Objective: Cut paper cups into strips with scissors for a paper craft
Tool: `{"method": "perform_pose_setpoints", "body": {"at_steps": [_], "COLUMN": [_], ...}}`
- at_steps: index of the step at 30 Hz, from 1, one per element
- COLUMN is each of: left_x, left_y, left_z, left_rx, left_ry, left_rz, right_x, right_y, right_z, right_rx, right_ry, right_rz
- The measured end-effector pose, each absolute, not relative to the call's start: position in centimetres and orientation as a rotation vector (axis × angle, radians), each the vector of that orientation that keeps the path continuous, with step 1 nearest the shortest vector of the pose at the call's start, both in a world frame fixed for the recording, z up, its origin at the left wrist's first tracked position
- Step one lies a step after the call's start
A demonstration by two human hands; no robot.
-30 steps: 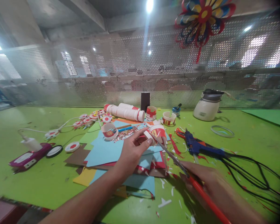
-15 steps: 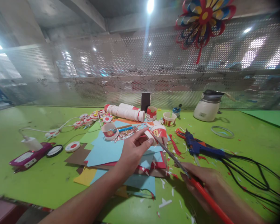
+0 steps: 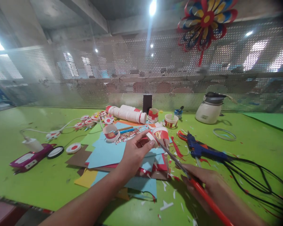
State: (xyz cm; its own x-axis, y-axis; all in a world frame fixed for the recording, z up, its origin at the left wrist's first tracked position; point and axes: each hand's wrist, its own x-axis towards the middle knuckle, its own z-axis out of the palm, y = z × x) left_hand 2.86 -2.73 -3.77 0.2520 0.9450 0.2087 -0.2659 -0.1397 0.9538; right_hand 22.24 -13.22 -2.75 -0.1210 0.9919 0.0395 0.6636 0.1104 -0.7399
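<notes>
My left hand [image 3: 134,153] pinches a red-and-white paper cup [image 3: 159,135] by its rim, holding it on its side above a pile of coloured paper sheets [image 3: 108,153]. In my right hand [image 3: 208,185] are scissors [image 3: 179,163] with red handles. Their blades reach up and left into the cup's cut edge. Red and white paper scraps lie around the cup on the green table [image 3: 37,182].
A blue glue gun [image 3: 200,149] with black cables lies to the right. A stack of paper cups [image 3: 127,113], two cut cups, a white pot [image 3: 209,108] and a tape ring [image 3: 224,134] stand behind. A pink device [image 3: 28,158] and cut discs lie at the left.
Both hands stay nearly still; the scissors shift only slightly against the cup. The view has drifted a little.
</notes>
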Motion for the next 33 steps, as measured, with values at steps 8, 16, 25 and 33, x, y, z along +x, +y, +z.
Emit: {"method": "perform_pose_setpoints", "body": {"at_steps": [8, 16, 25, 33], "left_x": [2.98, 3.22, 3.04, 3.06], "left_y": [-3.03, -3.19, -2.76, -2.41], "left_z": [-3.58, -3.68, -3.74, -3.93], "left_rx": [1.286, 1.274, 1.267, 1.209], "left_ry": [0.753, 0.761, 0.689, 0.646], "left_rz": [1.221, 1.229, 1.241, 1.236], "right_x": [22.06, 22.32, 22.37, 21.86], "right_y": [-13.25, -13.08, -13.07, -13.19], "right_z": [-2.51, -2.82, -2.94, -2.24], "right_rx": [-1.575, -1.578, -1.629, -1.576], "right_ry": [-1.835, -1.821, -1.865, -1.856], "right_rz": [0.758, 0.755, 0.737, 0.684]}}
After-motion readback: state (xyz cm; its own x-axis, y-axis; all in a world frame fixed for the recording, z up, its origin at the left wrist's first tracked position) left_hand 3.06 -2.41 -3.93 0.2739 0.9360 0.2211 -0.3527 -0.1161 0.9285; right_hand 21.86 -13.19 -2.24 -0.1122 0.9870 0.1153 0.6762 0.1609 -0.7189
